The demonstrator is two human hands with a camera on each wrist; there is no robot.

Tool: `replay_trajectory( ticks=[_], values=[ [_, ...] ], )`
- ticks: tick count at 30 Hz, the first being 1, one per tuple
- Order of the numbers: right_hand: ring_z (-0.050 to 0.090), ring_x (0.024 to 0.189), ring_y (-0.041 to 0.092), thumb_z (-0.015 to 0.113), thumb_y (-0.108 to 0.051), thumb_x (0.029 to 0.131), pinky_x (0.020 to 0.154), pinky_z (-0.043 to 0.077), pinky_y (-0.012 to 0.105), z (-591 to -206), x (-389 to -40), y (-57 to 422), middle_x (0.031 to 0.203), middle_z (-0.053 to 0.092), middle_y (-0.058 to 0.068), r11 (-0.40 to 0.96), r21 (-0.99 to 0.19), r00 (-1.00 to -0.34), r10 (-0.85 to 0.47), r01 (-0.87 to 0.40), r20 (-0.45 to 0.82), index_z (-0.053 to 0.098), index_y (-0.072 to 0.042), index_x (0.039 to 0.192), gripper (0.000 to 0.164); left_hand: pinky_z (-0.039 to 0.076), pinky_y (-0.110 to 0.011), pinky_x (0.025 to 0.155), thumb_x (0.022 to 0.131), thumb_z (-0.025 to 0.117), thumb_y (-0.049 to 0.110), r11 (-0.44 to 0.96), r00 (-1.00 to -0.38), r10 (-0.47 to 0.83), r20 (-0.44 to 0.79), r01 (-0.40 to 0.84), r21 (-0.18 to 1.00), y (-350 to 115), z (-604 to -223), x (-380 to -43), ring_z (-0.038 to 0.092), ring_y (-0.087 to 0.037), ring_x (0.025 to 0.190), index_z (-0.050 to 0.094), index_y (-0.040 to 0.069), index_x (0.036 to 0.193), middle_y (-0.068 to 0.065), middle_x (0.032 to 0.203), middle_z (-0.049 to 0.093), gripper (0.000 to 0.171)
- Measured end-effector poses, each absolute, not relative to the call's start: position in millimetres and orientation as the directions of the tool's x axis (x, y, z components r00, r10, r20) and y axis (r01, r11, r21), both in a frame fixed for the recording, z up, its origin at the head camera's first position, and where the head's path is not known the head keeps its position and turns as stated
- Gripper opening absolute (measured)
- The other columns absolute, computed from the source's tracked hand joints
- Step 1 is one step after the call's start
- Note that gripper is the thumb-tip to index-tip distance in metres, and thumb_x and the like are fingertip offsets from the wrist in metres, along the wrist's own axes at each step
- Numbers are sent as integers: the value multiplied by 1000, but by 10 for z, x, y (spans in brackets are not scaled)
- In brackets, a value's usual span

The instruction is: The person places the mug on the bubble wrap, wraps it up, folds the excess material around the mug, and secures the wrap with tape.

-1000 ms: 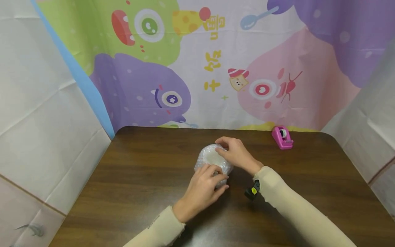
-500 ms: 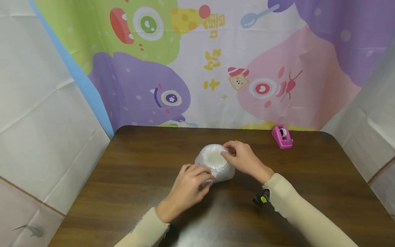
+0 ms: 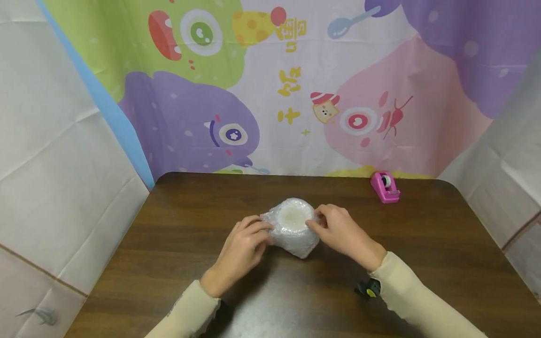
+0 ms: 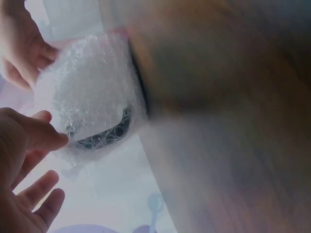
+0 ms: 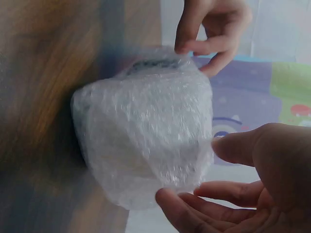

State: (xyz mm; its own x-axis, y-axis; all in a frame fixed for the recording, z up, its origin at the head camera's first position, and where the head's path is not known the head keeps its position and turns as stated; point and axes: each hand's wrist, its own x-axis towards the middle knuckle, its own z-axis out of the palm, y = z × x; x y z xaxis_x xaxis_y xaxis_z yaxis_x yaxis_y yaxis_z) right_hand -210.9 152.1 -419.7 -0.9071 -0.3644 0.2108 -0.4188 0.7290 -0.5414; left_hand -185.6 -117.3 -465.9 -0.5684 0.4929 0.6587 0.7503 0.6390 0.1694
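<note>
A round white item in bubble wrap (image 3: pixel 296 239) stands on the table, with a pale circular face on top. Through the plastic in the left wrist view shows a dark curved part (image 4: pixel 104 138); what the item is, the wrap hides. At its left side my left hand (image 3: pixel 238 246) pinches the bubble wrap between thumb and fingers. My right hand (image 3: pixel 344 234) grips the upper right rim, its thumb on the near side and fingers behind, as the right wrist view also shows.
A pink tape dispenser (image 3: pixel 385 187) stands at the back right of the brown wooden table (image 3: pixel 190 197). A cartoon-printed curtain (image 3: pixel 279 141) hangs directly behind the table, and pale panels flank both sides.
The wrapped item has turned on the table. My left hand has moved left from its front to its left side; my right hand has shifted slightly right and nearer.
</note>
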Motion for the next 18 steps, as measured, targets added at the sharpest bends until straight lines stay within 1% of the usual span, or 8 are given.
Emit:
replay_trajectory(
  ticks=[2,4,8,13,14,16,18],
  values=[
    [63,77,18,74,-21,95,65,55,29,-4184,-2061,1524,87,67,8,729,-540,-905,-377,-422,198,69,1,100,23,55,-41,89,78,79,-8,636,-564,488,666,752,171,-1202,-4664,-1889,65,-26,111,72,15,77,0,111,76,25],
    [66,78,19,73,-18,95,65,56,28,-4178,-2016,1526,88,67,8,726,-533,-898,-393,-435,198,69,0,99,19,56,-39,93,79,76,-12,628,-565,490,664,757,181,-1226,-4667,-1921,65,-25,109,71,14,77,-2,112,76,26],
    [67,78,20,74,-14,93,65,57,27,-4169,-1932,1527,87,67,8,713,-524,-883,-416,-465,218,69,-1,97,15,58,-35,93,79,69,-16,602,-566,514,644,773,199,-1270,-4664,-1985,67,-26,110,71,10,79,-7,114,73,27],
    [63,75,14,75,-12,93,65,55,25,-4154,-1877,1547,83,65,3,673,-549,-865,-440,-496,242,68,-5,92,10,60,-30,79,79,66,-19,572,-583,525,620,781,251,-1334,-4631,-2075,71,-27,103,70,8,84,-13,117,70,27],
    [62,75,13,75,-13,93,65,55,25,-4150,-1874,1556,82,65,1,666,-555,-863,-443,-498,243,68,-6,91,10,60,-30,77,79,66,-19,567,-589,527,613,781,262,-1344,-4619,-2090,71,-26,103,71,7,87,-13,118,70,28],
    [61,75,13,76,-14,92,66,54,26,-4136,-1871,1572,83,64,1,663,-564,-866,-437,-492,241,69,-7,92,10,59,-30,79,79,65,-18,561,-602,535,593,778,283,-1362,-4583,-2111,69,-25,105,72,7,96,-13,120,69,30],
    [62,80,15,77,-17,92,70,55,29,-4129,-1869,1584,88,65,3,677,-561,-876,-422,-476,234,70,-5,99,16,58,-33,86,80,66,-15,561,-618,546,566,772,301,-1369,-4535,-2128,66,-24,114,71,7,109,-12,125,67,37]
  ],
)
